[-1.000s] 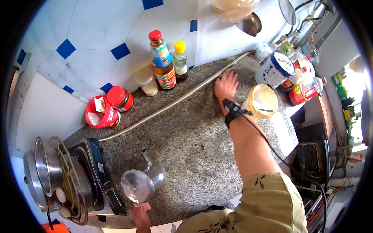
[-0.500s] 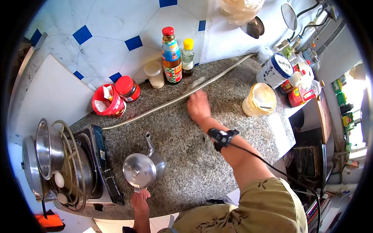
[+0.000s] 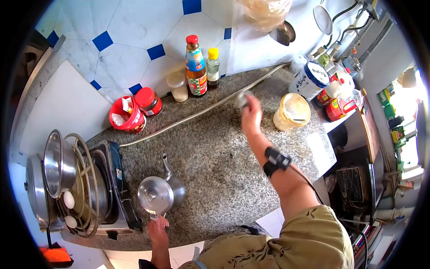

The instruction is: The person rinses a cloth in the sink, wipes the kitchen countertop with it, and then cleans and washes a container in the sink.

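Your right hand (image 3: 252,115) has its fingers curled in at a small pale grey item (image 3: 242,99), which is blurred and appears gripped at the fingertips, low over the countertop (image 3: 215,166) and just beside the long pale tube (image 3: 188,115). Your left hand (image 3: 157,229) meets the handle end of the metal kettle (image 3: 156,195); its fingers are partly bent, but you cannot tell how firmly they close. The kettle stands on the near left of the countertop, its spout pointing toward the wall. To the right of your right hand stands a cream tub (image 3: 283,117), with a blue-lidded tub (image 3: 309,80) behind it. Beyond the tube, along the wall, are a red-capped bottle (image 3: 196,71) and a yellow-capped bottle (image 3: 213,67). At your far left is the stove (image 3: 117,179), with two eggs (image 3: 69,200) on a round rack (image 3: 96,197).
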A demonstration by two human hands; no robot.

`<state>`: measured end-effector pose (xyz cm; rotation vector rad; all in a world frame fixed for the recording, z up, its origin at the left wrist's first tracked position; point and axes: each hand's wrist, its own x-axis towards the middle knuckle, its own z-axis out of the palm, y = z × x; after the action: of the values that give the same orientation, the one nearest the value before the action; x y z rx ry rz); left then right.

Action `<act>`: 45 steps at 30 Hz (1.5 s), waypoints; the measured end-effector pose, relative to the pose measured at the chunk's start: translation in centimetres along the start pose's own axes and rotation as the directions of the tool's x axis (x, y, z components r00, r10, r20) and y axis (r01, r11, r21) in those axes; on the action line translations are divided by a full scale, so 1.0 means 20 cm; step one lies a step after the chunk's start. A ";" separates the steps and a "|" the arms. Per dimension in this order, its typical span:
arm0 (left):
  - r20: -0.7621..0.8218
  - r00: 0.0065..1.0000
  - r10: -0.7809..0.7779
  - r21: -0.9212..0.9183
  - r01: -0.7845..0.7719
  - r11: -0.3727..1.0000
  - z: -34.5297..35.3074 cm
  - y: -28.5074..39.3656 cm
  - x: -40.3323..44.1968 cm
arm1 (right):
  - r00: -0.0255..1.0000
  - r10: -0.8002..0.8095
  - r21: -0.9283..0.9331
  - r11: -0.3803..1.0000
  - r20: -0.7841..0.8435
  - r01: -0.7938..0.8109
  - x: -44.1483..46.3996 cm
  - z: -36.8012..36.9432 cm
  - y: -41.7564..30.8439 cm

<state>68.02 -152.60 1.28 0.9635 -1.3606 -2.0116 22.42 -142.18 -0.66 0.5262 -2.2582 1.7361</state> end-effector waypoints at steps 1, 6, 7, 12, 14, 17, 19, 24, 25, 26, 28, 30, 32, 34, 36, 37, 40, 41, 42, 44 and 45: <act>-0.010 1.000 -0.002 0.002 0.002 1.000 0.01 0.00 0.00 | 0.996 -0.051 -0.069 0.997 -0.071 0.046 0.12 0.00 0.04; 0.013 1.000 0.022 -0.002 -0.022 1.000 0.00 0.00 -0.01 | 0.965 0.021 -0.455 0.884 0.262 0.105 0.45 0.06 0.40; 0.004 1.000 0.018 0.002 -0.018 1.000 -0.01 0.00 -0.02 | 0.952 0.035 -0.531 0.836 0.303 0.138 0.40 0.08 0.41; 0.054 0.996 0.067 -0.006 -0.067 0.998 0.00 0.02 -0.01 | 0.898 -0.102 -0.694 0.600 0.428 0.399 0.14 0.21 0.29; 0.046 0.997 0.064 0.004 -0.064 0.998 -0.01 0.00 0.00 | 0.853 -0.245 -0.538 0.688 0.460 0.487 0.03 0.29 0.25; 0.029 0.998 0.049 0.008 -0.050 0.999 0.01 0.01 0.00 | 0.844 -0.213 -0.562 0.663 0.492 0.494 -0.20 0.42 0.04; 0.025 0.999 0.035 0.009 -0.035 0.999 0.00 0.01 -0.01 | 0.857 -0.189 -0.588 0.655 0.480 0.474 -0.33 0.52 -0.06; -0.012 1.000 0.029 0.018 -0.029 0.999 -0.02 0.01 -0.02 | 0.833 -0.170 -0.553 0.675 0.526 0.488 -0.52 0.69 -0.22; -0.010 1.000 0.029 0.016 -0.029 0.999 -0.02 0.01 -0.02 | 0.834 -0.171 -0.555 0.674 0.525 0.488 -0.54 0.69 -0.23; -0.022 1.000 0.020 0.025 -0.019 1.000 -0.02 0.01 -0.02 | 0.797 -0.203 -0.464 0.721 0.568 0.514 -0.55 0.68 -0.24; -0.020 1.000 0.006 0.033 -0.006 0.999 -0.03 0.00 -0.02 | 0.766 -0.233 -0.382 0.758 0.599 0.529 -0.53 0.62 -0.24; -0.022 1.000 -0.019 0.047 0.020 0.999 -0.05 -0.01 -0.01 | 0.642 -0.320 -0.302 0.682 0.696 0.667 -0.46 0.51 -0.22; -0.021 1.000 -0.013 0.050 0.014 0.999 -0.04 -0.01 -0.02 | 0.611 -0.260 -0.341 0.639 0.747 0.690 -0.36 0.43 -0.16; -0.024 1.000 -0.004 0.060 0.006 0.998 -0.03 0.01 -0.02 | 0.617 -0.224 -0.428 0.544 0.754 0.722 -0.27 0.37 -0.10; -0.051 0.999 0.011 0.088 -0.006 0.996 -0.02 0.02 -0.03 | 0.633 -0.240 -0.481 0.473 0.736 0.738 -0.16 0.30 -0.03; -0.050 0.999 0.009 0.090 -0.004 0.996 -0.03 0.01 -0.03 | 0.640 -0.230 -0.510 0.435 0.733 0.741 -0.10 0.26 0.02; -0.055 0.998 0.016 0.084 -0.012 0.996 -0.06 -0.01 -0.03 | 0.663 -0.227 -0.541 0.423 0.713 0.727 0.06 0.12 0.10; -0.048 0.999 0.009 0.078 -0.005 0.997 -0.05 0.00 -0.03 | 0.660 -0.224 -0.537 0.426 0.717 0.728 0.09 0.08 0.12; -0.041 0.999 0.003 0.072 0.000 0.997 -0.04 0.01 -0.03 | 0.662 -0.264 -0.532 0.424 0.702 0.733 0.13 0.05 0.16; -0.052 0.999 0.014 0.072 -0.011 0.997 -0.03 0.01 -0.02 | 0.659 -0.305 -0.522 0.424 0.687 0.740 0.21 0.01 0.19; -0.058 0.998 0.025 0.072 -0.021 0.997 -0.03 0.01 -0.02 | 0.695 -0.303 -0.567 0.414 0.652 0.712 0.24 -0.01 0.21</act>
<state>68.78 -152.62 1.45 1.0258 -1.4136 -1.9144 16.32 -141.73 -2.49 1.3318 -2.4204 0.1671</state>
